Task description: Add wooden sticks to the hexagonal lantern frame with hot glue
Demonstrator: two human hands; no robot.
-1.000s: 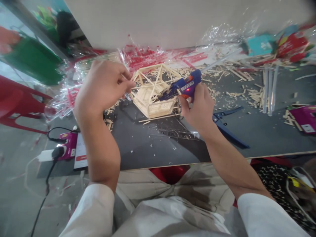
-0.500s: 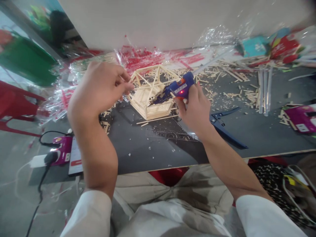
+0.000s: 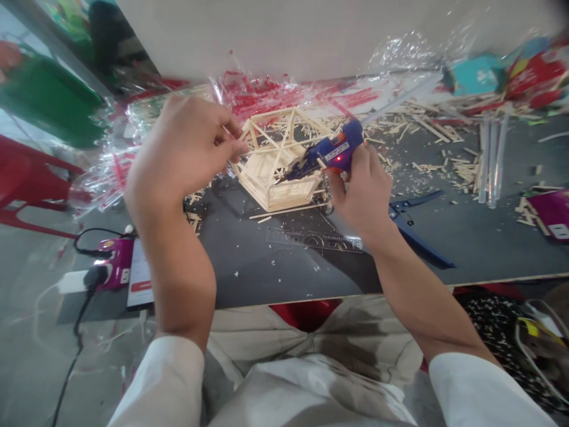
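Observation:
A hexagonal model of pale wooden sticks [image 3: 274, 169] stands on the dark board [image 3: 284, 261]. My left hand [image 3: 184, 151] is closed in a pinch on a thin wooden stick at the model's left upper edge. My right hand [image 3: 362, 190] grips a blue glue gun [image 3: 326, 155] with a red light on; its nozzle points down-left into the model's frame.
Loose sticks and offcuts [image 3: 427, 127] litter the far board. Clear glue rods [image 3: 489, 160] lie at right, a blue cutter [image 3: 413, 228] by my right wrist, a clear ruler [image 3: 311, 240] in front. Crumpled cellophane [image 3: 133, 148], a purple plug box [image 3: 113, 264] and a red chair [image 3: 26, 184] are at left.
The view shifted slightly. Both hands stay at the model; the glue gun nozzle remains aimed into the frame.

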